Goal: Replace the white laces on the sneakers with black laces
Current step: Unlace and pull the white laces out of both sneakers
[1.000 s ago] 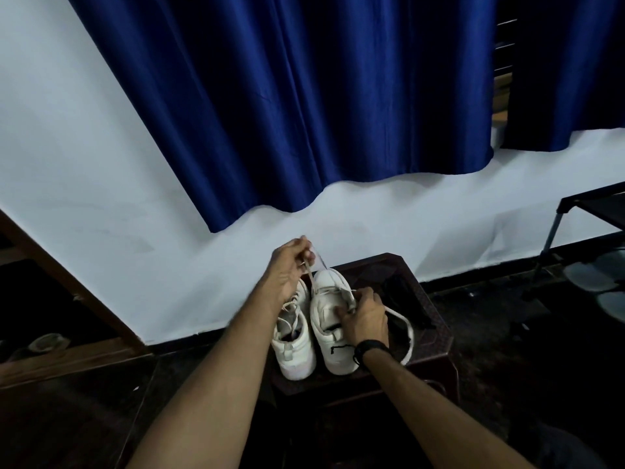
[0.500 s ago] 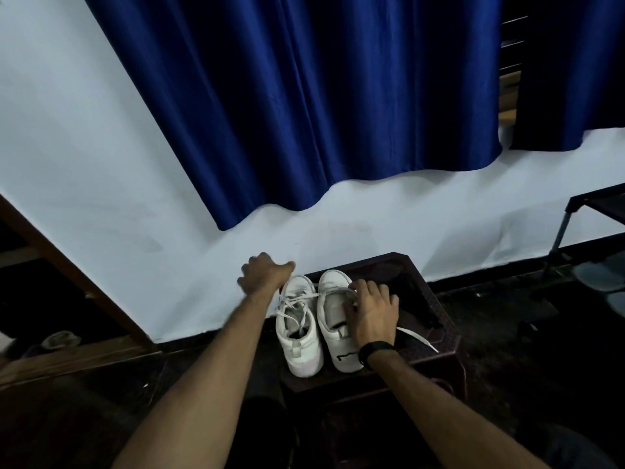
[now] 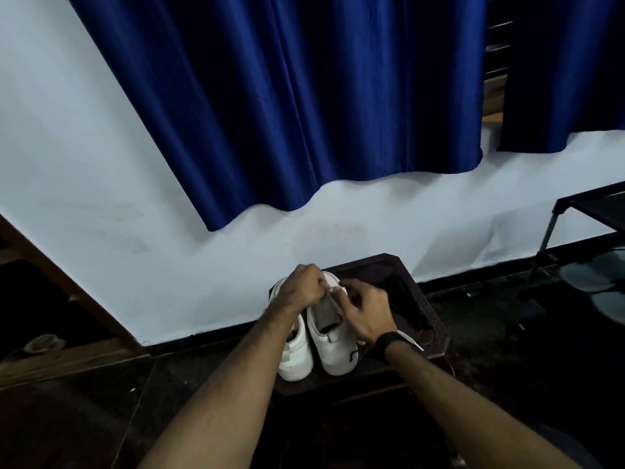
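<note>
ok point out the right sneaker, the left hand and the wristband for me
right sneaker point(image 3: 333, 353): head view, on its white side near the heel.
left hand point(image 3: 302, 287): head view, on the back of the hand.
wristband point(image 3: 389, 341): head view, on the black band at the right wrist.

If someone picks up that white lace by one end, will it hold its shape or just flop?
Probably flop: the white lace trails limply across the dark stool behind the right hand. It looks thin and flat, so likely very light. It may snag in the right sneaker while the left hand pulls.

Blue curtain point(image 3: 304, 106) hangs over a pale wall point(image 3: 84, 198); dark floor point(image 3: 67, 418) below.
</note>
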Tool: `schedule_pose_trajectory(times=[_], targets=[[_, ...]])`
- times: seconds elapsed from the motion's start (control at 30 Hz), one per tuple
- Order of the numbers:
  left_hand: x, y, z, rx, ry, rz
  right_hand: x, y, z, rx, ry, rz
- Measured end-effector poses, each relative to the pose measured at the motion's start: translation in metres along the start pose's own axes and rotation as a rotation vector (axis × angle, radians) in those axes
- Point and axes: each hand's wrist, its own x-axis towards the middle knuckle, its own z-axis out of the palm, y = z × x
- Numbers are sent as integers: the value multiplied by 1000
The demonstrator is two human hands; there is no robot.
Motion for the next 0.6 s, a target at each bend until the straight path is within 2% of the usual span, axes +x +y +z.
schedule_pose_trajectory(times=[0.1, 0.17, 0.23, 0.33, 0.37, 0.4, 0.43, 0.5, 0.53, 0.6], targets=[[-3, 10, -2, 27, 109, 9, 5, 1, 3, -86, -75, 69], [-3, 13, -6, -104, 239, 36, 6, 6, 8, -132, -106, 120], [-2, 13, -16, -383, 402, -33, 3, 10, 9, -107, -87, 181], [2, 0, -40, -857, 607, -277, -2, 12, 11, -94, -74, 211], [3, -8, -45, -944, 656, -350, -3, 11, 12, -97, -80, 211], [2, -17, -48, -938, 676, -425, -2, 11, 13, -102, -91, 217], [0, -25, -49, -816, 653, -506, -1, 9, 14, -109, -107, 235], [-10, -31, -43, -358, 549, -569, 5, 7, 14, -103, -146, 305], [-14, -31, -35, -213, 518, -499, 8, 7, 13, -96, -171, 337], [-14, -28, -20, -179, 443, -253, 13, 8, 12, -83, -217, 375]])
